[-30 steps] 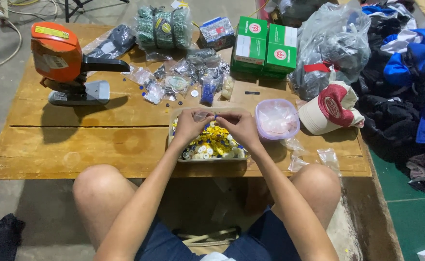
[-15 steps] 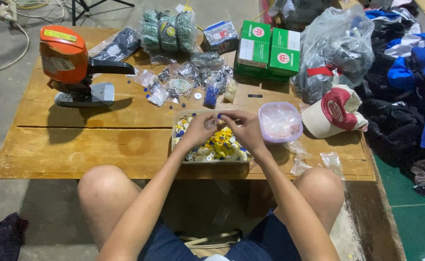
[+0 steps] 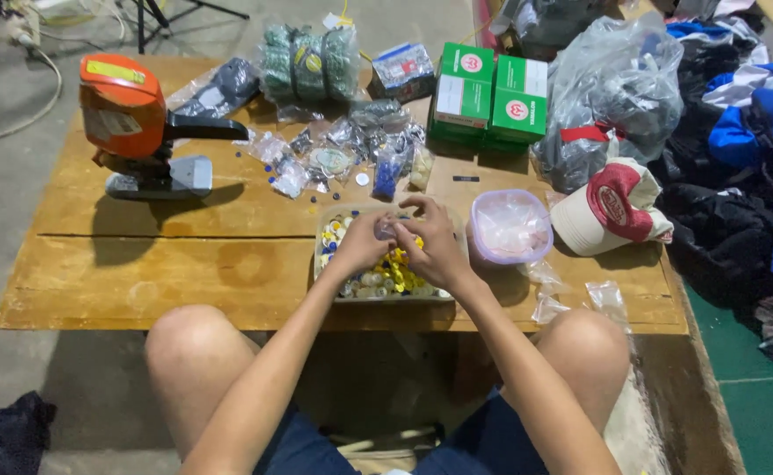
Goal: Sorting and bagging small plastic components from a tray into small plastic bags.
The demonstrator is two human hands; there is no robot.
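The left hand [image 3: 362, 244] and right hand [image 3: 433, 246] meet, fingertips pinched on a small clear piece [image 3: 387, 230] over the shallow tray of yellow, white and blue buttons [image 3: 385, 280]. Keeping the piece low over the tray seems wise. A round clear plastic tub [image 3: 510, 227] sits at three o'clock, the orange press machine [image 3: 140, 127] at ten on the wooden desk [image 3: 158, 273], well apart.

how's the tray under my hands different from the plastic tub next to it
The tray is rectangular and packed with small yellow, white and blue pieces; the tub is rounded, translucent with a purple rim, and looks pale inside. The left hand and right hand hover over the tray; nothing touches the tub. Both sit on the wooden table.
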